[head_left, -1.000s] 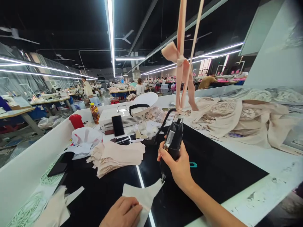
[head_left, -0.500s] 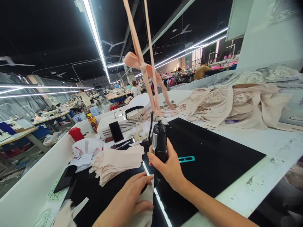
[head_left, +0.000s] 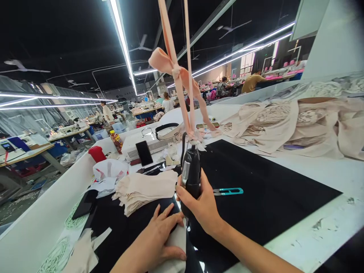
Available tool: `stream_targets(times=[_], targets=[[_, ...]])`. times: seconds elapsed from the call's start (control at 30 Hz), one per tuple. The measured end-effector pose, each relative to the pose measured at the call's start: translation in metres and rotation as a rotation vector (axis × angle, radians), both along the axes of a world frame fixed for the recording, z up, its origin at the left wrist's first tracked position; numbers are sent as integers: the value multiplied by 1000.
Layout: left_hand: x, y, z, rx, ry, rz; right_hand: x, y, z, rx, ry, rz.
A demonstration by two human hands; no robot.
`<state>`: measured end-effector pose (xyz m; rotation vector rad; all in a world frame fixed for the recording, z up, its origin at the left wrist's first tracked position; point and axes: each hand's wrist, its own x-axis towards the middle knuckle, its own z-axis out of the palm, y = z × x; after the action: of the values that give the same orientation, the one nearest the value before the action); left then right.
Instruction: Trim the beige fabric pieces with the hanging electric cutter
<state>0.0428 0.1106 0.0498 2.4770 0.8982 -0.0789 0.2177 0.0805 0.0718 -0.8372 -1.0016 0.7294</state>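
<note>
In the middle of the head view, my right hand (head_left: 200, 204) is wrapped round a black hand-held electric tool (head_left: 191, 172) with a silver lever on its side. Its working end is low and hidden behind the hand. Knotted pink fabric strips (head_left: 182, 87) run upward from the tool's top. My left hand (head_left: 162, 231) lies spread on a beige fabric piece (head_left: 176, 240), close to the tool's lower end. Just beyond the left hand is a stack of beige fabric pieces (head_left: 150, 187). Teal thread snips (head_left: 231, 191) lie right of the tool.
A black board (head_left: 256, 189) covers much of the white table. Beige fabric heaps (head_left: 313, 125) lie at the right. A phone (head_left: 144, 153) leans on a white box (head_left: 136, 149). Green cord coils (head_left: 55, 256) sit at the left, by the raised table side (head_left: 34, 220). People work at distant tables.
My left hand's fingers have spread and reach slightly farther forward on the fabric. My right hand still grips the tool, now tilted a little more. The view has shifted slightly.
</note>
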Motion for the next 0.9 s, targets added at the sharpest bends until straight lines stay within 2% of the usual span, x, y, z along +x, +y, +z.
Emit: stream_targets(times=[0.13,0.37,0.67,0.9], targets=[[-3,-4,-2,11,-10,25,-7,1,-3,-7,-5,10],[-7,-5,-8,46,-62,-6,-13,2,-4,9,-11,9],[-6,-7,-4,111,-88,-76,-24,-5,-3,29,-12,17],[-4,-8,0,83,-78,-34,-25,-4,-3,18,-10,44]])
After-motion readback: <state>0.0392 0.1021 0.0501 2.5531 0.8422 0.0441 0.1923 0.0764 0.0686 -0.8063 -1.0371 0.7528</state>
